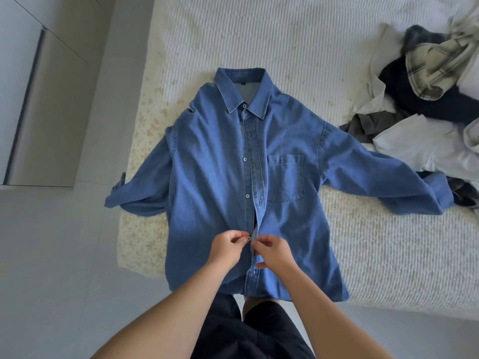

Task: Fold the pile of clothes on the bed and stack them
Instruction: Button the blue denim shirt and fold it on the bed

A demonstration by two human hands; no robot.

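A blue denim shirt (220, 161) lies face up on the bed (259, 35), collar away from me, both sleeves spread out, its hem hanging over the near edge. My left hand (226, 248) pinches a button on the left placket near the hem. My right hand (276, 251) pinches the right placket edge beside it. The placket is parted just above my hands. A pile of clothes (425, 99) lies at the right.
The pile holds white, dark navy, grey-green and plaid pieces and touches the shirt's right sleeve. The bed has a ribbed cream cover. Pale floor (64, 255) runs along the left, with a cabinet front (39, 99) at the far left. My dark shorts (248, 330) show below.
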